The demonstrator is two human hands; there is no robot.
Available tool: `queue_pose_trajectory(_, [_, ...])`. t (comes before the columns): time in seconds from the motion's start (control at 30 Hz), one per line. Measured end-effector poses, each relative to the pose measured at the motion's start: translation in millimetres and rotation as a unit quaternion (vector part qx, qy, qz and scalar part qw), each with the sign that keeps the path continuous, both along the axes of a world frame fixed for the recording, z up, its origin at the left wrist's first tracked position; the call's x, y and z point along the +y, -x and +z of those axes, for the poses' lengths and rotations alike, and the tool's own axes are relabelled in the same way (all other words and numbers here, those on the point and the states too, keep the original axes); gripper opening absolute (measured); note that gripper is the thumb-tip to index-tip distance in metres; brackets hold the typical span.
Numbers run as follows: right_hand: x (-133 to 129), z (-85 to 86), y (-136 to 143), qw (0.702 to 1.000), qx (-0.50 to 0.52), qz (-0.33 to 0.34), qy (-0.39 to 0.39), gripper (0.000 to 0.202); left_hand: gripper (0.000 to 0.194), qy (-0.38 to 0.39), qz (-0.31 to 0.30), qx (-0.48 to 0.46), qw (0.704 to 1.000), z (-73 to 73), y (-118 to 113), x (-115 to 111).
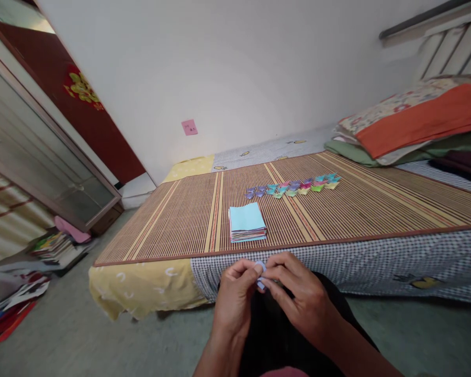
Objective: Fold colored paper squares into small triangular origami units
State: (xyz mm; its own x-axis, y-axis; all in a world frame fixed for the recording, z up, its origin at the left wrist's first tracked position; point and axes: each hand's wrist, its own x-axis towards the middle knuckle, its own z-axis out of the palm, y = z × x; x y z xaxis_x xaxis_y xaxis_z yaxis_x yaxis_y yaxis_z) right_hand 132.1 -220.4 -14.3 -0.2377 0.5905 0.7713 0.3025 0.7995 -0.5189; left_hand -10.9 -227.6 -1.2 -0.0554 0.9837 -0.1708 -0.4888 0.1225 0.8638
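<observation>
Between my two hands, in front of the bed's near edge, is a small folded piece of lavender paper. My left hand pinches it from the left with thumb and forefinger. From the right, the fingertips of my right hand close on the same paper. Fingers cover much of it, so its full shape is hidden. Just beyond my hands a stack of paper sheets, light blue on top, lies on the striped mat. Farther back, small folded paper pieces in several colours lie in rows.
Pillows and folded bedding are piled at the bed's right end. A pink note is stuck on the white wall. At left are a glass-panelled door and a pile of books. The bed's checked sheet hangs over the near side.
</observation>
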Motion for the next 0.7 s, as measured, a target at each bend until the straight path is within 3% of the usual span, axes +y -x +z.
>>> queue_pose_trajectory(0.13, [-0.1, 0.2, 1.5, 0.998, 0.038, 0.012, 0.044, 0.018, 0.027, -0.015, 0.006, -0.001, 1.0, -1.4, -2.7, -1.3])
queue_pose_trajectory(0.4, [2.9, 2.4, -0.1, 0.993, 0.067, 0.027, 0.097, 0.02, 0.04, -0.084, -0.016, 0.114, 0.99, -1.5, 3.6, -6.9])
queue_pose_trajectory(0.57, [3.6, 1.5, -1.3, 0.991, 0.071, 0.03, 0.107, 0.021, 0.025, -0.102, -0.063, 0.159, 0.98, 3.1, 9.6, -9.9])
queue_pose_trajectory(0.7, [4.7, 3.1, -1.0, 0.99, 0.073, 0.025, 0.115, 0.021, 0.02, -0.12, -0.057, 0.173, 0.976, 5.1, 9.9, -10.5])
